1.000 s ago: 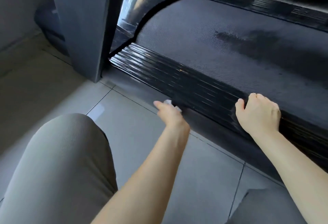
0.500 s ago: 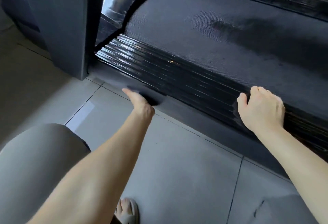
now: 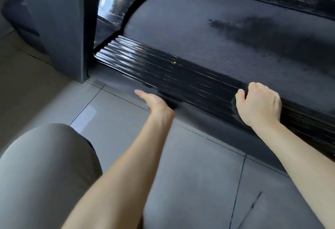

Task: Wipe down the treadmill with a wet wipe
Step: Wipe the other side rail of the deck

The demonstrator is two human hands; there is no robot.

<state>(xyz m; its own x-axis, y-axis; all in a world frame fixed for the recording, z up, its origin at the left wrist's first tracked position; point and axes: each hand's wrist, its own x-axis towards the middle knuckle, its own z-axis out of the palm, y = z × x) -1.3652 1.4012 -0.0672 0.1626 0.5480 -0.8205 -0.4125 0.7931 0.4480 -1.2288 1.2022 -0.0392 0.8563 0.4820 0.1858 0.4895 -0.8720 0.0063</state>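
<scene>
Left hand (image 3: 155, 101) against near side of treadmill (image 3: 199, 43), just below ribbed rail (image 3: 163, 65), thumb out, fingers hidden so can't tell its grip; right hand (image 3: 259, 105) fisted, holding nothing, braced on rail further right.

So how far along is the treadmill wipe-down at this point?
Looks done: the belt carries a dark damp-looking patch, and the ribbed side rail shines. In hand: the left hand is at the frame edge below that rail; no wipe shows. The right hand rests on the rail. Likely left: the grey upright shows no damp marks.
</scene>
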